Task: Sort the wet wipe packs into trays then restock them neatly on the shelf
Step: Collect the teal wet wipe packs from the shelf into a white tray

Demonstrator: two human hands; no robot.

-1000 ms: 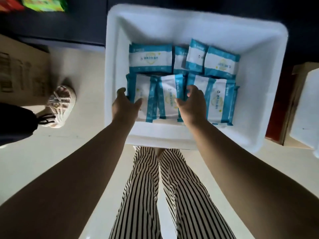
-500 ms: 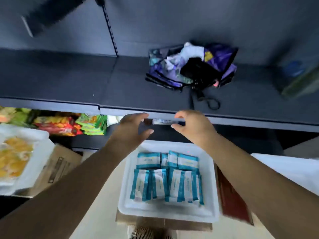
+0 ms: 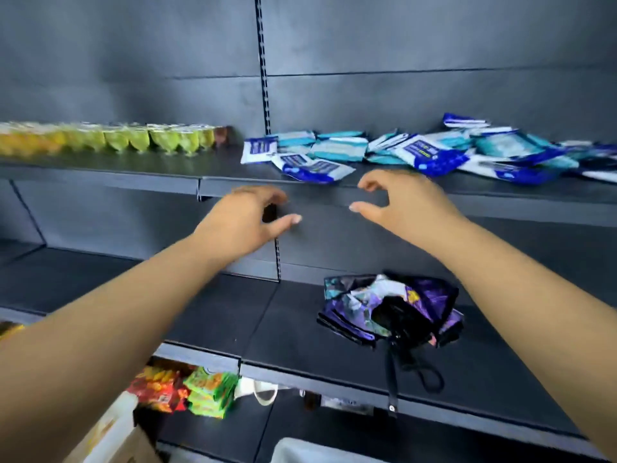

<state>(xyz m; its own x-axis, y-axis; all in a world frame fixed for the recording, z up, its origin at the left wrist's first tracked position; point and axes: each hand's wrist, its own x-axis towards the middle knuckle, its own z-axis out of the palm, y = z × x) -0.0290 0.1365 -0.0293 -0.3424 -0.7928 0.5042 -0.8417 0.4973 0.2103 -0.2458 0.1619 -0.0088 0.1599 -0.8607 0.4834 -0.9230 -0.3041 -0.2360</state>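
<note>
Blue-and-white wet wipe packs (image 3: 417,152) lie in a loose, overlapping heap on the upper shelf (image 3: 500,192), right of the slotted upright (image 3: 263,61). Left of that upright on the same shelf stands a row of yellow-green cups (image 3: 133,138). Both hands hover just below the shelf's front edge, holding nothing: the left hand (image 3: 247,222) and right hand (image 3: 404,202) each have fingers loosely curled, thumb apart. A purple folded umbrella (image 3: 390,309) rests on the shelf beneath.
</note>
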